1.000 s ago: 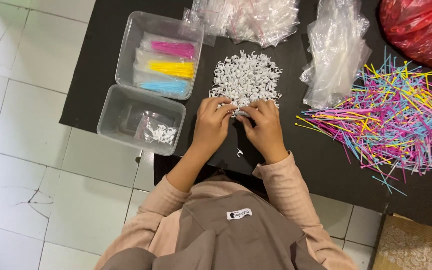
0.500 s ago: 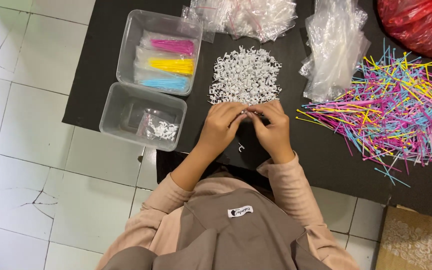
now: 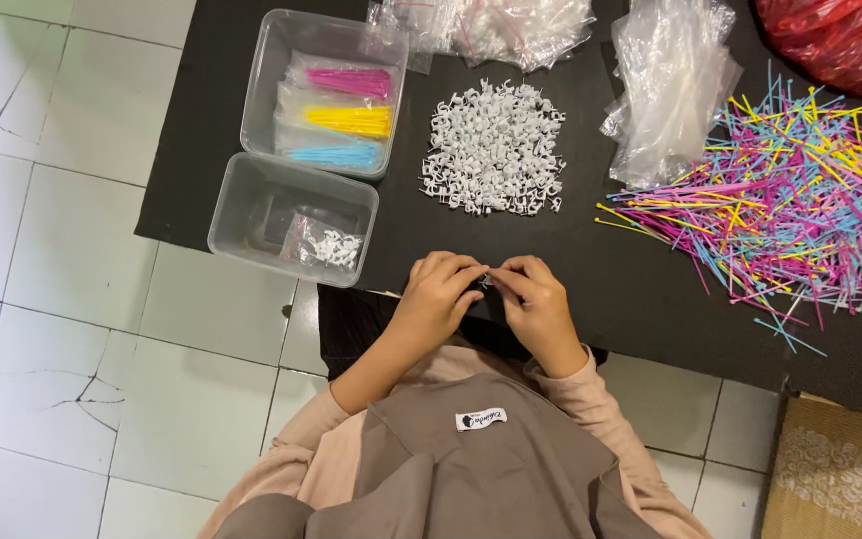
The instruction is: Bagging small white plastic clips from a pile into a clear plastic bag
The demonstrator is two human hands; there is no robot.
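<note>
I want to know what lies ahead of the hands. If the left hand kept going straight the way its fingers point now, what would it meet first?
The left hand points across at the right hand, fingertips nearly meeting around a small white piece, so it would probably meet that piece and then the right hand's fingers at once.

The person wears a taupe head covering with a small white label over peach-beige long sleeves.
</note>
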